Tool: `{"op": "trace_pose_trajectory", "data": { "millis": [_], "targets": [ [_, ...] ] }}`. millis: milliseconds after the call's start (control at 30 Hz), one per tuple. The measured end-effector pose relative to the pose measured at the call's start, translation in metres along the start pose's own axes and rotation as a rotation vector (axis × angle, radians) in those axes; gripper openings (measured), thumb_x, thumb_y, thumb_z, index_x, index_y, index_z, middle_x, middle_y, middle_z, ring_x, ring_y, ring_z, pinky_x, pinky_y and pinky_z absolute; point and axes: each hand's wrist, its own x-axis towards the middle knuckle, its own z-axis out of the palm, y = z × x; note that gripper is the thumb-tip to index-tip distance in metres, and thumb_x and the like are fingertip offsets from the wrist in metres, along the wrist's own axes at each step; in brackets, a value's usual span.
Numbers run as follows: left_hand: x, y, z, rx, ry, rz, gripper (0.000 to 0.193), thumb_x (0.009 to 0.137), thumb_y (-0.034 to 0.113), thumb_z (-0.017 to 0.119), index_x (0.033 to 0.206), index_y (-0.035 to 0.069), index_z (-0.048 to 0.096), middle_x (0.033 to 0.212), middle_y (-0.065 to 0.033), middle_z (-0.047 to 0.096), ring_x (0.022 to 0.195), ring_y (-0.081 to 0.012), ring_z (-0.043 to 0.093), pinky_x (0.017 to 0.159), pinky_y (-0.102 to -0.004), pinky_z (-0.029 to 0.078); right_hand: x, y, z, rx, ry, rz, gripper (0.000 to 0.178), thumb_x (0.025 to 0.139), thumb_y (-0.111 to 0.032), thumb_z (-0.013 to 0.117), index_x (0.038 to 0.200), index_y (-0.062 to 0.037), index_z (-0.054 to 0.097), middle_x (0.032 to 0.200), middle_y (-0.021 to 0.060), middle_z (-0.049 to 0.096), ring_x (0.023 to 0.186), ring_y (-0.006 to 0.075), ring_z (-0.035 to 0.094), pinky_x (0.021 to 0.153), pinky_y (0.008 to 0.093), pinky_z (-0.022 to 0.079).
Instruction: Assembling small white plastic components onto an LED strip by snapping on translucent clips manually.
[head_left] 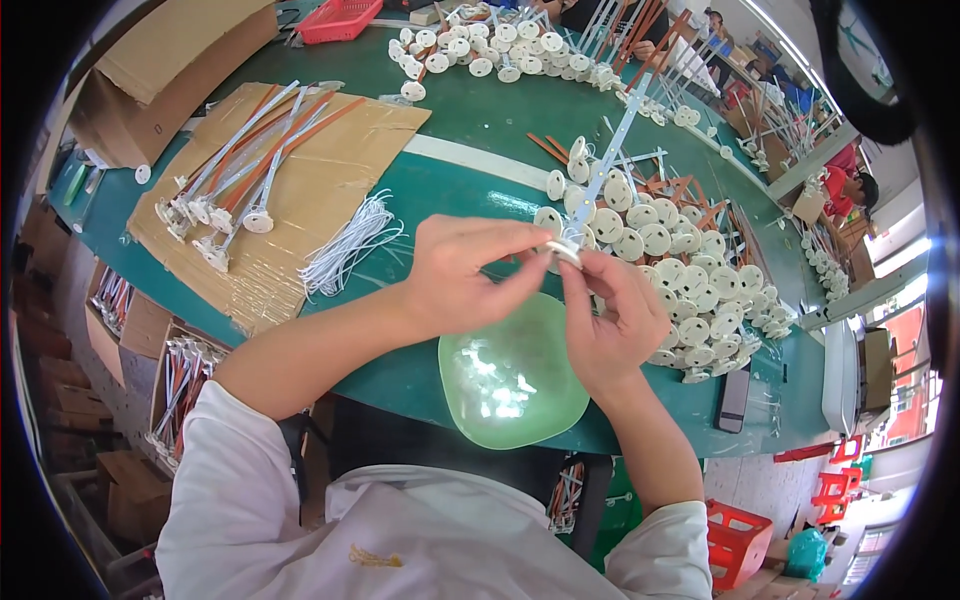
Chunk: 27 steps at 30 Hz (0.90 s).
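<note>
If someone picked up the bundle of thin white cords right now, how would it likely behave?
The bundle of white cords would probably sag, since its thin strands bend and splay loosely. It looks light for its size, as the strands are slender. The crossing strands may snag, so pulling one could drag others along.

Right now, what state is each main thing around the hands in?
Left hand: pinching the white disc
Right hand: pinching the same disc
White disc: gripped, tilted
Green bowl: upright, open-topped; glare obscures contents
Phone: lying flat; screen state unclear
White cords: loosely bunched
Cardboard sheet: lying flat
Strip bundle: fanned, crossing
Disc pile: loosely heaped
</note>
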Motion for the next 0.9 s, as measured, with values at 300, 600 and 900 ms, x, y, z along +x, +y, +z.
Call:
{"op": "trace_pose_trajectory", "data": {
  "millis": [300, 600, 900],
  "targets": [
    [0.0003, 0.0018, -0.0008, 0.072, 0.091, 0.124, 0.024, 0.066, 0.007, 0.079, 0.088, 0.002, 0.07, 0.076, -0.0088, 0.072, 0.064, -0.0216, 0.072, 0.056, -0.029, 0.057, -0.0029, -0.0048, 0.0049, 0.006, -0.001, -0.049, 0.023, 0.078, 0.011, 0.077, 0.098, 0.0059, 0.069, 0.092, 0.0131, 0.072, 0.078, 0.0153, 0.071, 0.065, 0.025, 0.059],
    [-0.0028, -0.0061, -0.0021, 0.07, 0.066, 0.161, 0.025, 0.065, 0.001, 0.076, 0.09, 0.001, 0.073, 0.086, -0.0118, 0.076, 0.07, -0.023, 0.074, 0.059, -0.0271, 0.059, -0.0041, -0.0055, 0.0053, -0.014, 0.02, 0.002, 0.021, 0.079, 0.009, 0.078, 0.098, 0.0055, 0.069, 0.091, 0.0125, 0.072, 0.077, 0.0143, 0.071, 0.061, 0.0237, 0.058],
    [-0.0005, -0.0023, -0.0023, 0.106, 0.08, 0.205, 0.029, 0.064, 0.001, 0.076, 0.092, 0.001, 0.073, 0.087, -0.0125, 0.076, 0.071, -0.0231, 0.075, 0.06, -0.0271, 0.059, -0.0049, -0.0043, 0.0042, -0.008, 0.019, -0.066, 0.022, 0.078, 0.012, 0.076, 0.098, 0.0062, 0.069, 0.093, 0.0136, 0.072, 0.078, 0.0149, 0.071, 0.066, 0.0247, 0.06]
  ]
}}
